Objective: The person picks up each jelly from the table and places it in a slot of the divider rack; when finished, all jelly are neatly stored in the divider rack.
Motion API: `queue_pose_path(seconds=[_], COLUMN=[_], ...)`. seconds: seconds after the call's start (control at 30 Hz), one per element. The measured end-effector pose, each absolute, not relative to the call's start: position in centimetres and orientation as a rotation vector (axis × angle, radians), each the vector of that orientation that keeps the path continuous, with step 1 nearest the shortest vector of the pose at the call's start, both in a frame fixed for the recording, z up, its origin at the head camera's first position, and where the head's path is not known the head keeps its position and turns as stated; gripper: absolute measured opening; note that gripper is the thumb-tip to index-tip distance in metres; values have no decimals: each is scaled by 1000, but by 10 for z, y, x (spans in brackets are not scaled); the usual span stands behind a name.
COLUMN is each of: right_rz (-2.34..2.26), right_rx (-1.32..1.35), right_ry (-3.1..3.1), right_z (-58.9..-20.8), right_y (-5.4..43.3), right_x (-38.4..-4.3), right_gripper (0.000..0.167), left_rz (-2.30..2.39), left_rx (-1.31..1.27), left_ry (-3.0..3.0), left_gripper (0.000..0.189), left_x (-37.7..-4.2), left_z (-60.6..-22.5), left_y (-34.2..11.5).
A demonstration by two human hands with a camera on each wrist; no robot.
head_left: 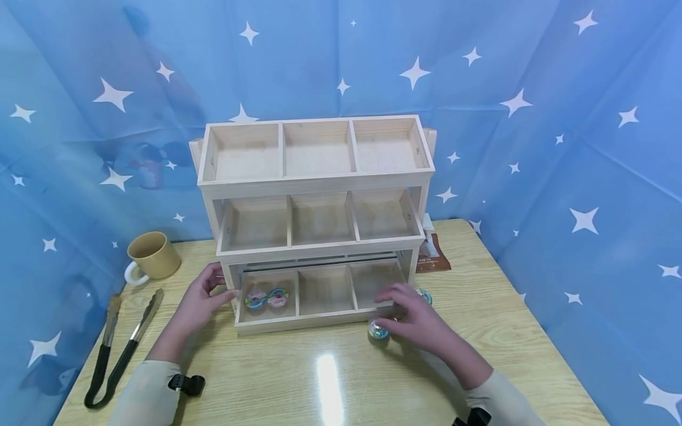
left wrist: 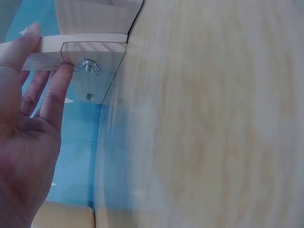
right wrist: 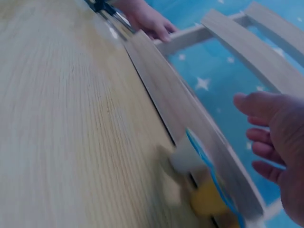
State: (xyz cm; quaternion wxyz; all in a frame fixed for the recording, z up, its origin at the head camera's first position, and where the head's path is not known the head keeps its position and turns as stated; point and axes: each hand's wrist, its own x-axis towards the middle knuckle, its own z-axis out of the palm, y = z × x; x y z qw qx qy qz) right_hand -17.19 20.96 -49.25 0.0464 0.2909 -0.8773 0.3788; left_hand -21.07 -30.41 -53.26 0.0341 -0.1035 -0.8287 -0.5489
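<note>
Wooden rack (head_left: pixel 314 184): upright on the table (head_left: pixel 266 373), toward the far side, with two round items (head_left: pixel 277 297) in its bottom-left compartment. Left hand (head_left: pixel 199 299): thumb and fingers grip the rack's left side, seemingly to steady it. Right hand (head_left: pixel 418 319): fingers loosely bent, holding nothing, near small cups (head_left: pixel 379 330) by the rack's right end (placed, presumably, for easy reach). Mug (head_left: pixel 154 255) and tongs (head_left: pixel 119 364): at left, apparently set aside.

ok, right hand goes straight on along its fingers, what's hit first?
The right hand likely meets the right-hand divider of the bottom tray; its height is unclear, so it may pass above.
</note>
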Motion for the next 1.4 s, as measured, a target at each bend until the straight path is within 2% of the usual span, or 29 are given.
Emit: queue_pose_path(seconds=[0.47, 0.93, 1.4], right_rz=[988, 892, 806], right_rx=[744, 540, 542], right_ry=[-2644, -2748, -2750], right_z=[-502, -523, -532], right_y=[275, 286, 284], right_x=[-153, -150, -152], right_gripper=[45, 46, 43], left_rz=[-1681, -1669, -1663], left_rx=[-294, -315, -318], left_ry=[-2563, -2557, -2565], left_gripper=[61, 59, 59], left_x=[-210, -209, -209], left_z=[-533, -533, -532], left_y=[-304, -305, -303])
